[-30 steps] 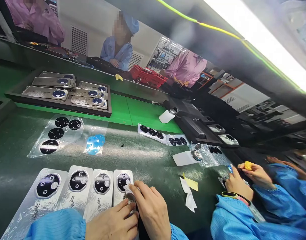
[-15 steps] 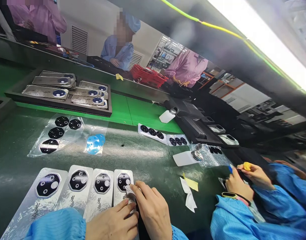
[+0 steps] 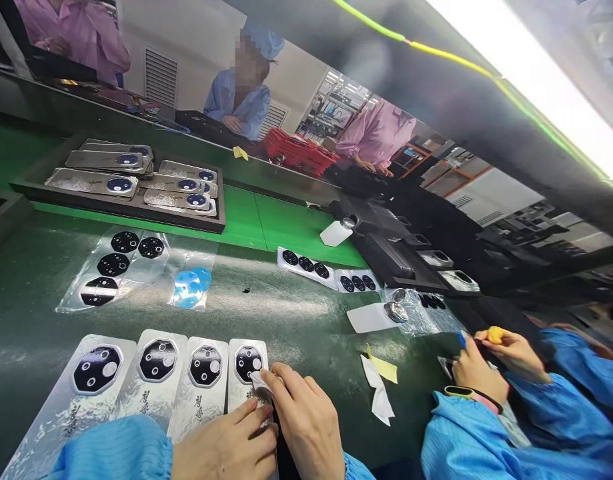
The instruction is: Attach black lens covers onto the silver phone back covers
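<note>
Several silvery phone back covers lie side by side on the dark green table, each with a black octagonal camera plate. My left hand point(image 3: 231, 437) lies over the lower part of the rightmost phone back cover point(image 3: 237, 400), fingers stretched out flat. My right hand point(image 3: 306, 417) pinches a small white wipe point(image 3: 259, 381) against that cover, just below its black camera plate point(image 3: 247, 364). Left of these are the second cover point(image 3: 199, 407), the third point(image 3: 153, 397) and the leftmost point(image 3: 83, 407), the last partly behind my left sleeve.
A dark tray point(image 3: 131, 217) of stacked covers stands at the back left. Black lens plates point(image 3: 113, 265) and blue film point(image 3: 191, 287) lie in front of it. White bottles point(image 3: 369, 319) and crumpled wipes point(image 3: 377, 393) are to the right, near a co-worker's hands point(image 3: 479, 377).
The view has shifted very slightly. My hands and the wipe stay in practically the same place on the rightmost cover.
</note>
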Tool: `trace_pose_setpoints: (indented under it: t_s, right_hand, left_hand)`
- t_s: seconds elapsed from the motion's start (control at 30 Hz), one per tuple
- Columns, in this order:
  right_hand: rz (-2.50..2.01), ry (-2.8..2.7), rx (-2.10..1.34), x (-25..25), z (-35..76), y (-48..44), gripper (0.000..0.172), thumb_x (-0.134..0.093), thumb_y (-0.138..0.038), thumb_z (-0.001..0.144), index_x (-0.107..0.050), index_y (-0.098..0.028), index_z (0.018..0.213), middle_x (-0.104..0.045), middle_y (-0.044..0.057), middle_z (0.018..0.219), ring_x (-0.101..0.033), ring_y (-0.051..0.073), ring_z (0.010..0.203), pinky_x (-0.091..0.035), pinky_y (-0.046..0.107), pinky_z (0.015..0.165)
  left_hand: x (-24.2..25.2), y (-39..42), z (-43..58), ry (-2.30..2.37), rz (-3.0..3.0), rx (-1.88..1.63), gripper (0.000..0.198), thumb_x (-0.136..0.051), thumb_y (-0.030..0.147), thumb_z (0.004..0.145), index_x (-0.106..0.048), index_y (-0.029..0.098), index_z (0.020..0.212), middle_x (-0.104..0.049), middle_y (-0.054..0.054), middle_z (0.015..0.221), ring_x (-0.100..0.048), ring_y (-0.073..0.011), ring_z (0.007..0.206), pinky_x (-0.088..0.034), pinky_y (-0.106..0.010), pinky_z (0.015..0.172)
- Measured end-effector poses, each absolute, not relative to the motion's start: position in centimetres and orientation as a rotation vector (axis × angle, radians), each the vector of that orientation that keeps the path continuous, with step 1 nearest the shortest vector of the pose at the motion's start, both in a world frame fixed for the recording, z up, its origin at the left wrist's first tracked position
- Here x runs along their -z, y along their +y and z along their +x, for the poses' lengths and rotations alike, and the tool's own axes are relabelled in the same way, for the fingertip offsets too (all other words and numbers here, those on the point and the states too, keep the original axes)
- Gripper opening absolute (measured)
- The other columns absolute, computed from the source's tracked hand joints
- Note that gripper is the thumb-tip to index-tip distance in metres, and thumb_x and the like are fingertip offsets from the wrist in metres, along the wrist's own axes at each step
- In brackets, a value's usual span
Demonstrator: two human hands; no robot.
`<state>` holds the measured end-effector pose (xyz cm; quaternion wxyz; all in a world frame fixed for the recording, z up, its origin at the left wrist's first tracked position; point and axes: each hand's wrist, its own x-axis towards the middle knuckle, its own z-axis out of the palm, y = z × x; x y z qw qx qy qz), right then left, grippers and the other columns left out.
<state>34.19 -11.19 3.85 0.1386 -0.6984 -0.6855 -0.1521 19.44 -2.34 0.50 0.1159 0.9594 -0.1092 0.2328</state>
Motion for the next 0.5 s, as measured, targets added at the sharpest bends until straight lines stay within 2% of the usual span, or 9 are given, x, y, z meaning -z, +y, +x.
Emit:
trace_pose_setpoints:
  t_s: [0.23, 0.5]
  right_hand:
    - [-2.015, -1.971, 0.444, -3.82, 34.08, -11.17, 0.037, -0.028, -0.006, 0.101, -0.065, -0.013, 0.106, -0.069, 0.01, 0.097, -0.056, 0.016, 0.069, -0.038, 0.03, 0.062]
    - [-2.039, -1.958, 0.426, -3.68, 34.07, -11.28, 0.033, -0.033, -0.005, 0.1, -0.064, -0.016, 0.105, -0.068, 0.008, 0.094, -0.056, 0.016, 0.066, -0.035, 0.03, 0.061]
  left_hand:
    - [-0.38, -2.38, 19.44, -0.332, 2.824, -0.658, 0.017, -0.058, 0.031, 0.095, -0.065, 0.016, 0.094, -0.069, -0.005, 0.104, -0.06, -0.0248, 0.11, -0.039, -0.04, 0.106]
    - [-0.81, -2.27, 19.47, -0.325, 2.828, -0.621, 0.02, -0.061, 0.034, 0.094, -0.066, 0.015, 0.097, -0.069, -0.005, 0.104, -0.059, -0.0238, 0.111, -0.036, -0.04, 0.108]
